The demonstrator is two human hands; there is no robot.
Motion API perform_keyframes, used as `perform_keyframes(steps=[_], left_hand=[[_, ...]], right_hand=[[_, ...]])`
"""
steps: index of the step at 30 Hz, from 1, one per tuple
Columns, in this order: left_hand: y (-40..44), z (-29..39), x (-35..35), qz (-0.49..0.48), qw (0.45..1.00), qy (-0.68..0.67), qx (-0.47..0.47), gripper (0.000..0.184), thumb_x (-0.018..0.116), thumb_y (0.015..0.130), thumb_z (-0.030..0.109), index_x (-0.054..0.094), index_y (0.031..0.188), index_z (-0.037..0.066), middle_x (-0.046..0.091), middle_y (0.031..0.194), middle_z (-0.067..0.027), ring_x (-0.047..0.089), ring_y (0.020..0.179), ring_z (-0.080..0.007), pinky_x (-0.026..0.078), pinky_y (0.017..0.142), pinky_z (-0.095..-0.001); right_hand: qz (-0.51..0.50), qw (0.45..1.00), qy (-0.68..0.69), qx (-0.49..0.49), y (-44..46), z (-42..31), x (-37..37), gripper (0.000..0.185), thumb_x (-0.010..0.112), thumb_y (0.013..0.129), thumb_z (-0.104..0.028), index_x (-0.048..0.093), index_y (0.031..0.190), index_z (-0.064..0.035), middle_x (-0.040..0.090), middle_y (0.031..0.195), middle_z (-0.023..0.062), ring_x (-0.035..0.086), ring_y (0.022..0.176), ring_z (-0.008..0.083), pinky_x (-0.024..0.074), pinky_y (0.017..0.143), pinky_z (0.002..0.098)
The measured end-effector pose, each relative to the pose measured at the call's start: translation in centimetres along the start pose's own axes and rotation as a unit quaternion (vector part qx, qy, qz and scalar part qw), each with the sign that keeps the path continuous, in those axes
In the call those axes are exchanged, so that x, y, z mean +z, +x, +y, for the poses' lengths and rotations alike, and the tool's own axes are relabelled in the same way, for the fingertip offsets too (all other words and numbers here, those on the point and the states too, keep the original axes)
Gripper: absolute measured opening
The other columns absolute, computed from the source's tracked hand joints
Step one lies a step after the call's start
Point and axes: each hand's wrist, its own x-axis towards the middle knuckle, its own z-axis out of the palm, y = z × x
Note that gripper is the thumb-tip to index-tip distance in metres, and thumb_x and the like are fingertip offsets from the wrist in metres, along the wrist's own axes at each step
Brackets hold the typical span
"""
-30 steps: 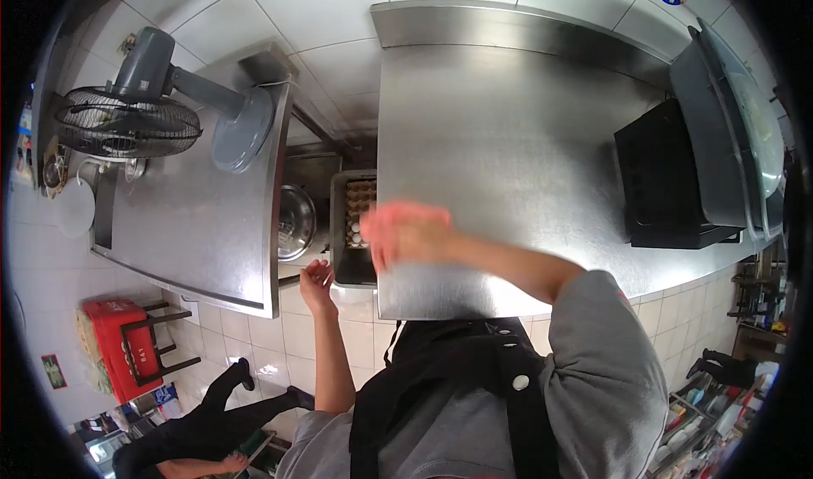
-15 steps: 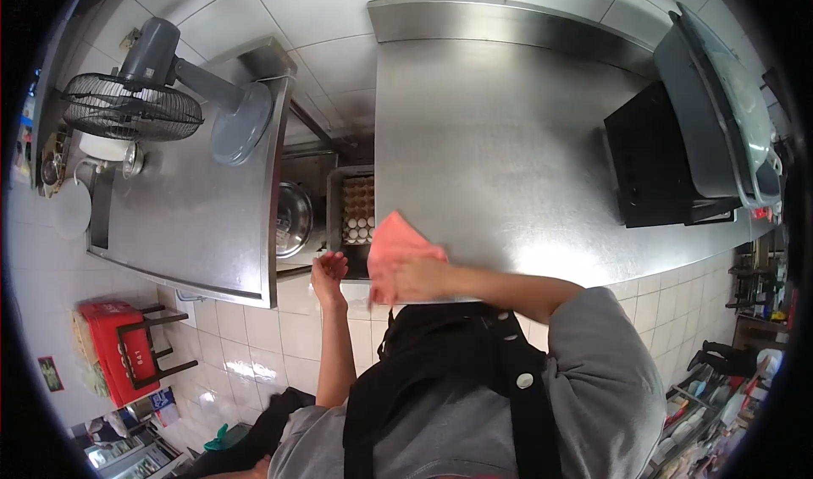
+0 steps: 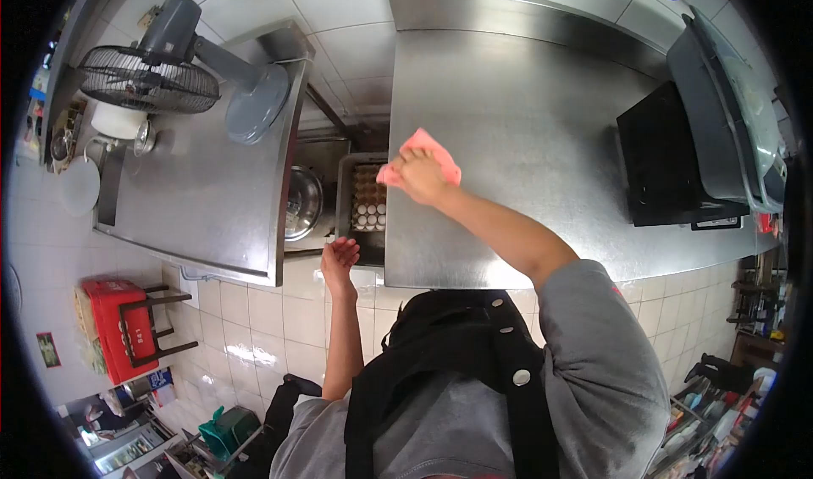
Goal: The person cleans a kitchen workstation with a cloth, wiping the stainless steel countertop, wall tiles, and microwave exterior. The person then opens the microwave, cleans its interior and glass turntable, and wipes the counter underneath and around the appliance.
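Note:
My right hand presses a pink cloth onto the stainless steel counter, close to its left edge. The cloth spreads out past my fingers on several sides. Lower and to the left, my left hand hangs in the air with its palm turned up and fingers loosely curled apart, holding nothing. It is near the front of a grey bin in the gap between the two counters. Inside that bin are white eggs on a carton tray.
A second steel counter stands at the left, with a grey fan on it. A metal bowl sits low in the gap. At the right are a black box and stacked grey tubs. A red container is at lower left.
My right hand has carried the cloth from the counter's front left corner farther back along its left edge. My left hand stays low by the gap, still open.

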Motion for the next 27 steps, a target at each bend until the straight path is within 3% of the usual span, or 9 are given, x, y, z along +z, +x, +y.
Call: perform_keyframes(steps=[3, 8, 11, 13, 16, 19, 21, 24, 27], left_hand=[[-0.5, 1.1, -0.7, 0.002, 0.999, 0.012, 0.038, 0.045, 0.037, 0.103, 0.043, 0.059, 0.111, 0.004, 0.067, 0.103, -0.0086, 0.065, 0.095, -0.0214, 0.049, 0.084, -0.0342], [-2.0, 3.3, -0.7, 0.026, 0.998, 0.023, 0.044, 0.043, 0.038, 0.103, 0.04, 0.059, 0.108, 0.002, 0.067, 0.1, -0.012, 0.066, 0.09, -0.0189, 0.051, 0.08, -0.03], [-5.7, 8.1, -0.4, -0.214, 0.956, 0.2, 0.028, 0.03, 0.047, 0.102, 0.027, 0.062, 0.102, 0.001, 0.068, 0.094, -0.0086, 0.064, 0.085, -0.0151, 0.05, 0.077, -0.028], [-8.8, 9.6, -1.4, -0.395, 0.877, 0.273, 0.003, 0.023, 0.05, 0.101, 0.021, 0.063, 0.099, 0.003, 0.068, 0.09, -0.0044, 0.061, 0.082, -0.0114, 0.048, 0.073, -0.0268], [-13.1, 12.2, -0.9, -0.523, 0.75, 0.404, -0.016, 0.013, 0.06, 0.094, 0.009, 0.064, 0.104, 0.002, 0.067, 0.093, -0.0067, 0.063, 0.085, -0.016, 0.05, 0.076, -0.0296], [-14.7, 11.6, -1.2, -0.464, 0.783, 0.407, -0.069, 0.015, 0.061, 0.092, 0.006, 0.065, 0.106, 0.003, 0.068, 0.096, -0.008, 0.064, 0.086, -0.0175, 0.052, 0.076, -0.0311], [-14.3, 11.0, -1.5, -0.472, 0.779, 0.411, -0.047, 0.016, 0.062, 0.091, 0.006, 0.066, 0.106, 0.003, 0.068, 0.095, -0.0083, 0.065, 0.086, -0.018, 0.052, 0.077, -0.0314], [-14.3, 11.1, -1.2, -0.48, 0.766, 0.427, -0.016, 0.016, 0.063, 0.09, 0.006, 0.067, 0.106, 0.003, 0.069, 0.094, -0.0088, 0.066, 0.086, -0.0188, 0.052, 0.076, -0.0314], [-13.7, 11.1, -0.3, -0.5, 0.739, 0.451, -0.008, 0.019, 0.064, 0.087, 0.004, 0.067, 0.106, 0.003, 0.07, 0.095, -0.0095, 0.066, 0.087, -0.0189, 0.052, 0.078, -0.0318]], right_hand=[[-0.026, 0.994, -0.104, 0.002, 1.1, -1.3, 0.7, 0.026, 0.058, 0.088, -0.025, 0.067, 0.104, -0.0073, 0.065, 0.103, 0.0107, 0.059, 0.099, 0.0273, 0.0432, 0.084, 0.0411], [-0.065, 0.997, -0.047, -0.02, 0.3, -1.4, -0.1, 0.025, 0.059, 0.087, -0.026, 0.069, 0.098, -0.0065, 0.066, 0.103, 0.0076, 0.058, 0.102, 0.0264, 0.0422, 0.088, 0.0439], [-0.046, 0.991, -0.12, -0.03, 3.0, -0.2, -0.8, 0.022, 0.053, 0.093, -0.026, 0.07, 0.094, -0.0106, 0.068, 0.097, 0.0051, 0.06, 0.096, 0.0213, 0.0379, 0.087, 0.0404], [-0.098, 0.985, -0.14, -0.023, 3.1, -0.8, -1.6, 0.021, 0.053, 0.092, -0.023, 0.069, 0.094, -0.009, 0.068, 0.1, 0.0044, 0.06, 0.095, 0.0214, 0.0382, 0.088, 0.0409], [-0.129, 0.981, -0.138, -0.046, 1.2, -1.4, 0.0, 0.02, 0.055, 0.09, -0.023, 0.07, 0.093, -0.0104, 0.068, 0.101, 0.0032, 0.06, 0.097, 0.0217, 0.0388, 0.087, 0.041], [-0.104, 0.989, -0.08, -0.07, 1.3, -0.9, -2.7, 0.02, 0.058, 0.088, -0.025, 0.071, 0.096, -0.0116, 0.068, 0.104, 0.0054, 0.059, 0.106, 0.0228, 0.0387, 0.089, 0.0433], [-0.248, 0.965, -0.032, -0.08, 3.0, -1.0, -5.5, 0.027, 0.062, 0.085, -0.022, 0.068, 0.108, -0.008, 0.064, 0.108, 0.0065, 0.056, 0.109, 0.0246, 0.0385, 0.086, 0.0405], [-0.162, 0.975, -0.138, -0.058, 2.0, -2.4, -1.5, 0.026, 0.061, 0.084, -0.019, 0.068, 0.107, -0.0078, 0.064, 0.109, 0.0069, 0.057, 0.108, 0.024, 0.0387, 0.087, 0.0408], [-0.156, 0.981, -0.104, -0.044, 0.5, -2.7, -1.3, 0.026, 0.06, 0.084, -0.018, 0.068, 0.106, -0.0076, 0.064, 0.11, 0.0073, 0.056, 0.109, 0.0248, 0.0392, 0.088, 0.0422]])
